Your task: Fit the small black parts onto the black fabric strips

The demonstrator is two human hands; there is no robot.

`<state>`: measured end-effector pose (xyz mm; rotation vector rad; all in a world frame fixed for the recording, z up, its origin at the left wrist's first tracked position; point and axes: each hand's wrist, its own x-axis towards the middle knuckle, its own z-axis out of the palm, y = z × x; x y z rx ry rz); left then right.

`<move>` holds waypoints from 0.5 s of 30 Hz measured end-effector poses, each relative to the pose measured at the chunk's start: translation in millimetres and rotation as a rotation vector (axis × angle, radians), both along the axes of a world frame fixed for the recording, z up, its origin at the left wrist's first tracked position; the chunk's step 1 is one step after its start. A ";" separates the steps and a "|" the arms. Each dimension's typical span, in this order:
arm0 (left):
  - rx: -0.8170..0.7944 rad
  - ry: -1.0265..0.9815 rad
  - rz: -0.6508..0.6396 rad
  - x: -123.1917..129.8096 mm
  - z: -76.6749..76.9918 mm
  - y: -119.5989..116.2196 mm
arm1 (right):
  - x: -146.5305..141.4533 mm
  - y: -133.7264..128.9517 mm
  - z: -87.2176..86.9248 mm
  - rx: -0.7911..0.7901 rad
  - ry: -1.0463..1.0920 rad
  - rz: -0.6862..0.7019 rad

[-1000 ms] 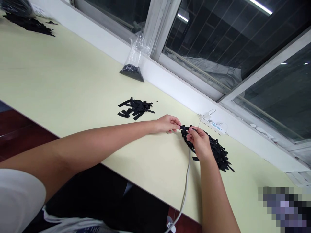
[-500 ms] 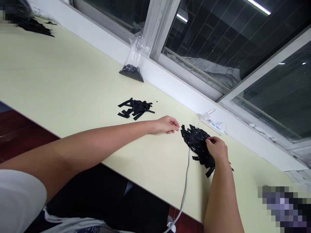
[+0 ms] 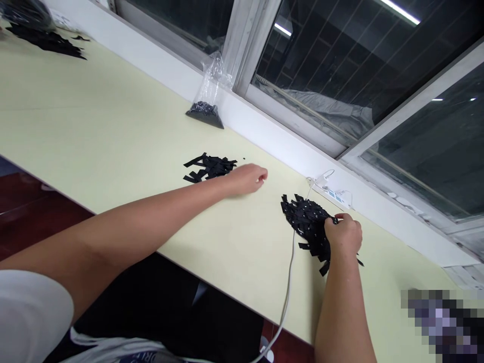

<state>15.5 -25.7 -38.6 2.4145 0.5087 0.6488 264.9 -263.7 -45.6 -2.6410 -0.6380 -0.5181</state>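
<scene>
Over the table, my left hand [image 3: 250,178] is closed with its fingers curled in. What it holds, if anything, is hidden. It is beside the smaller heap of black strips [image 3: 215,166], and my wrist covers part of that heap. My right hand [image 3: 345,235] reaches into the right side of the larger pile of black strips [image 3: 308,219], which are dotted with small shiny spots. A black strip [image 3: 335,220] shows between the thumb and fingers of that hand. The pile's lower right part is hidden behind my hand and forearm.
A clear plastic bag [image 3: 206,108] of small black pieces leans by the window wall. A power strip [image 3: 335,195] lies behind the larger pile, and a white cable [image 3: 290,282] runs from there over the table edge. More black material [image 3: 49,43] lies far left.
My left hand has moved left and away from the larger pile, toward the smaller heap. My right hand has shifted slightly right over the larger pile.
</scene>
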 end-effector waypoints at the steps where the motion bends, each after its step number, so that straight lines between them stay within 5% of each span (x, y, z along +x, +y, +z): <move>1: 0.110 0.046 0.078 -5.3 3.3 9.2 | -1.2 0.3 0.9 -0.001 0.013 0.000; 6: 0.236 0.396 0.397 -21.9 8.5 46.2 | -7.4 6.0 2.7 0.068 -0.015 0.038; 10: 0.154 0.518 0.392 -22.4 5.5 54.6 | -13.2 11.8 1.2 0.069 -0.014 0.132; 15: 0.249 0.579 0.378 -20.0 6.7 53.2 | -21.0 17.7 -0.2 0.066 -0.026 0.193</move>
